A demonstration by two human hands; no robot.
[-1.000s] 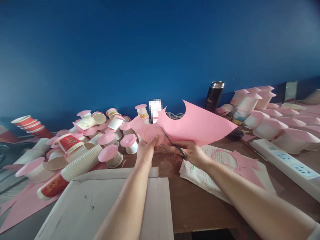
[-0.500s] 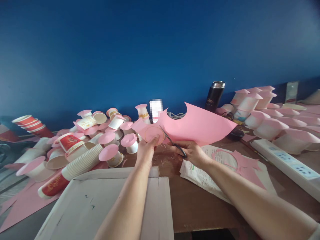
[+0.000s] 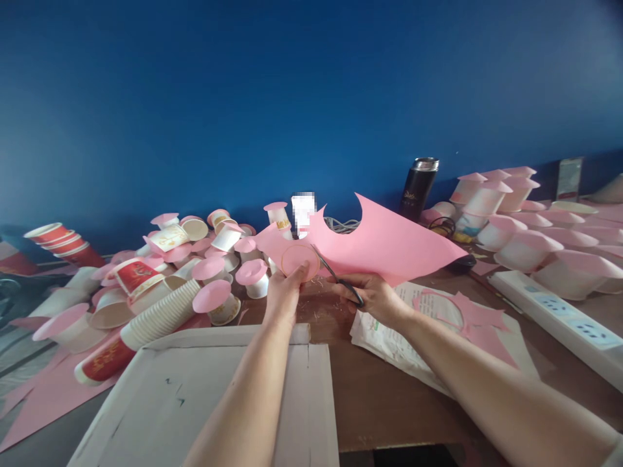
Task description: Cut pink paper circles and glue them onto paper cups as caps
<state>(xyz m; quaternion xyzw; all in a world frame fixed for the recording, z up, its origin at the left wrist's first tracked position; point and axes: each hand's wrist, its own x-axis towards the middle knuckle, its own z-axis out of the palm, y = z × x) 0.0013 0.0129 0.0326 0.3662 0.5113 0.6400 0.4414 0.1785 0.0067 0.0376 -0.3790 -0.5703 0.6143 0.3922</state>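
Note:
A large sheet of pink paper (image 3: 389,240) with a curved notch in its upper edge hangs over the table's middle. My left hand (image 3: 287,285) pinches its left part, thumb on top, beside a drawn circle. Black-handled scissors (image 3: 349,289) are in my right hand (image 3: 372,297), with the blades at the paper just right of the circle. My right fingers are wrapped round the handles, partly hidden. Paper cups with pink discs on them (image 3: 252,275) stand and lie beyond my left hand.
Stacked cups (image 3: 160,314) lie at the left by a grey-white box (image 3: 146,395). To the right are a power strip (image 3: 559,318), more pink-topped cups (image 3: 525,250) and papers with pink scraps (image 3: 403,334). A black flask (image 3: 419,185) stands near the blue wall.
The right part of the pink sheet has shifted slightly, its upper point moving left and its right tip moving right and down. Both hands keep nearly the same place.

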